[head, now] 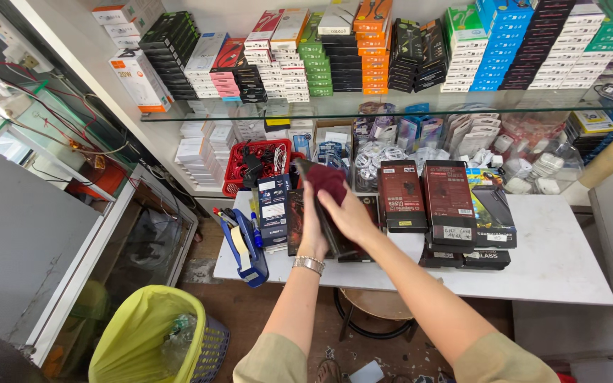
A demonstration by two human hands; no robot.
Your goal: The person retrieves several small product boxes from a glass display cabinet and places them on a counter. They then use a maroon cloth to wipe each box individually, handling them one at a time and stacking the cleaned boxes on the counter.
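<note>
We look down at our two hands over the white counter [555, 262]. Our left hand [312, 230] has a silver watch band [308, 264] on the wrist. Its fingers are curled around the near end of a flat dark slab, maybe a phone or a thin box [331, 237]. We cannot tell which. Its long side points away from us, toward the shelves, and it tilts up a bit at the far end.

Our right hand [352, 216] lies on top of the slab. Its fingers press down on a soft dark red cloth [326, 181]. The cloth sits at the far end of the slab, just past the fingertips. So the right hand is nearer to the cloth, and the left hand grips the slab from the left and below.

The slab looks hard and smooth. The cloth looks fuzzy and bunched up.

Beside the hands stand flat black and red boxes [448, 195]. A blue tape dispenser [246, 248] lies to the left on the counter. A red basket [253, 163] of cables sits behind. A bin with a yellow bag [143, 333] stands on the floor.
</note>
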